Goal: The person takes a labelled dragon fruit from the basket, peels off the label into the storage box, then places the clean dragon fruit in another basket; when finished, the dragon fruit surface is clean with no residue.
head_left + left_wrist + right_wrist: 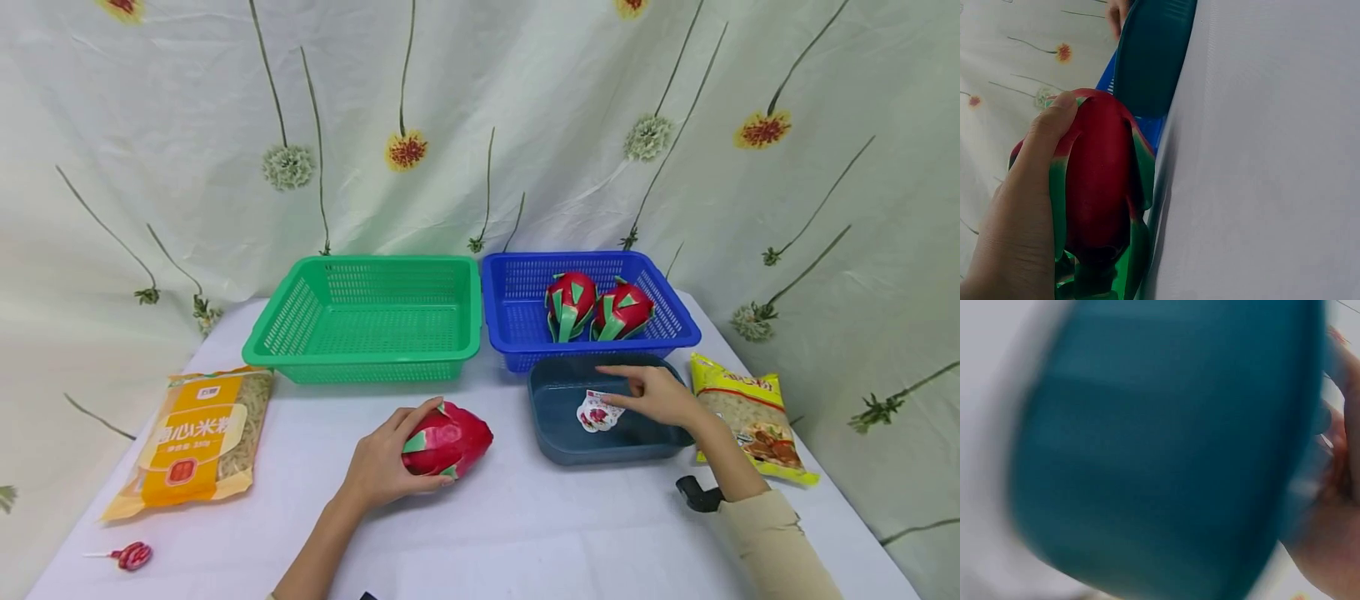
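Observation:
My left hand (386, 462) grips a red dragon fruit (459, 437) with green leaf tips on the white table, fingers on its far side and thumb nearer me. In the left wrist view the thumb lies along the dragon fruit (1100, 181). Over the dark blue-grey tray (558, 447) is my right hand (660, 396), index finger stretched out and apart from the thumb. Just by the thumb tip, small stickers (597, 414) with dragon fruit pictures lie in the tray; whether the thumb touches them cannot be told. The right wrist view is blurred, mostly filled by the tray (1147, 456).
A green basket (360, 358) stands at the back left. Beside it, a blue basket (592, 343) holds two dragon fruits (622, 308). An orange packet (191, 437) and a lollipop (133, 556) lie at left. At right lies a yellow packet (750, 417).

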A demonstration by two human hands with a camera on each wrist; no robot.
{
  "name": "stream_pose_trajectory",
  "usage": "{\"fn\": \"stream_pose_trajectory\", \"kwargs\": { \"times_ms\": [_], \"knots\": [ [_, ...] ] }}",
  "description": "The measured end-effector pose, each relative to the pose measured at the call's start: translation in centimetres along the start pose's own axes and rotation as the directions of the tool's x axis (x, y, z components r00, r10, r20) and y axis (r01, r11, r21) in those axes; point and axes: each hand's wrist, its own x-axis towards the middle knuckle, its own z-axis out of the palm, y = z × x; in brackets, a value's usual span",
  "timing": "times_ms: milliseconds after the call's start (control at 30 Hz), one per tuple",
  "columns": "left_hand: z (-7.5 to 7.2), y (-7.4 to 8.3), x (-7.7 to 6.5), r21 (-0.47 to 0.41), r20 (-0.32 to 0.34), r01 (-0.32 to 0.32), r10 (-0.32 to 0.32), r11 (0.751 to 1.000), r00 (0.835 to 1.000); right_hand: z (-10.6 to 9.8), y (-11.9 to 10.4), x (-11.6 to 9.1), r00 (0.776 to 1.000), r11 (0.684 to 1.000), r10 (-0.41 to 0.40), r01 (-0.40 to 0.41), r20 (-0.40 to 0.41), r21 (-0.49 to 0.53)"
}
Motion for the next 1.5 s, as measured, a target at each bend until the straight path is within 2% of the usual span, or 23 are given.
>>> {"fn": "stream_pose_trajectory", "kwargs": {
  "times_ms": [67,100,133,200,233,300,367,500,633,733,800,867,1000,1100,1200,1333,1400,1500],
  "knots": [
    [0.0,0.0,0.0,-0.001,-0.003,0.006,-0.006,1.000,1.000,-1.3,-0.3,-0.2,0.988,1.000,-0.029,0.030,-0.154,0.004],
    [-0.1,0.0,0.0,0.000,-0.003,0.008,-0.008,1.000,1.000,-1.9,-0.3,-0.2,0.970,0.999,-0.044,0.041,-0.239,-0.015],
    [-0.1,0.0,0.0,-0.002,-0.006,0.009,-0.009,1.000,1.000,-2.6,-0.3,-0.1,0.947,0.998,-0.046,0.033,-0.318,-0.046],
    [-0.2,-0.1,0.1,-0.003,-0.008,0.010,-0.010,1.000,1.000,-3.6,-0.2,0.1,0.887,0.995,-0.046,0.001,-0.460,-0.097],
    [-0.2,-0.1,0.1,-0.005,-0.009,0.009,-0.009,1.000,1.000,-4.0,0.0,0.3,0.862,0.993,-0.030,-0.030,-0.507,-0.111],
    [-0.2,-0.1,0.2,-0.003,-0.008,0.006,-0.006,1.000,1.000,-4.6,0.5,0.6,0.832,0.985,0.015,-0.107,-0.554,-0.134],
    [-0.2,-0.1,0.3,-0.003,-0.006,0.006,-0.006,1.000,1.000,-4.9,1.1,0.7,0.836,0.975,0.091,-0.187,-0.542,-0.124],
    [-0.1,-0.1,0.5,-0.005,0.004,0.013,-0.013,1.000,1.000,-4.8,2.8,0.9,0.882,0.945,0.229,-0.302,-0.411,-0.121],
    [-0.3,0.2,1.1,-0.031,0.033,0.022,-0.021,0.999,0.999,-4.4,4.5,1.0,0.911,0.939,0.295,-0.333,-0.288,-0.090],
    [-0.9,1.0,2.4,-0.075,0.050,0.007,-0.003,0.997,0.999,-4.2,5.2,1.1,0.919,0.943,0.303,-0.328,-0.252,-0.062],
    [-1.4,1.8,3.9,-0.109,0.045,-0.023,0.028,0.994,0.999,-4.2,5.4,1.2,0.922,0.945,0.300,-0.322,-0.245,-0.055],
    [-2.1,2.9,6.0,-0.134,0.030,-0.067,0.071,0.989,0.997,-4.2,5.4,1.2,0.923,0.945,0.300,-0.322,-0.242,-0.055],
    [-3.1,5.3,11.7,-0.153,-0.012,-0.151,0.151,0.977,0.989,-4.3,5.2,1.2,0.923,0.943,0.299,-0.325,-0.244,-0.075],
    [-2.8,7.0,16.2,-0.166,-0.021,-0.156,0.155,0.974,0.988,-4.1,5.2,1.1,0.925,0.942,0.296,-0.324,-0.238,-0.089],
    [-1.3,8.0,20.2,-0.195,0.005,-0.107,0.110,0.975,0.994,-3.7,5.3,1.1,0.928,0.941,0.298,-0.325,-0.222,-0.097],
    [2.1,8.6,24.6,-0.184,0.092,-0.037,0.054,0.982,0.994,-3.6,5.4,1.1,0.929,0.942,0.292,-0.321,-0.227,-0.101],
    [3.9,8.9,26.1,-0.143,0.158,-0.017,0.040,0.990,0.987,-3.6,5.4,1.1,0.928,0.943,0.287,-0.317,-0.236,-0.099],
    [6.2,9.2,27.2,-0.072,0.274,-0.006,0.025,0.997,0.961,-3.6,5.4,1.2,0.929,0.947,0.280,-0.309,-0.242,-0.091]
  ]
}}
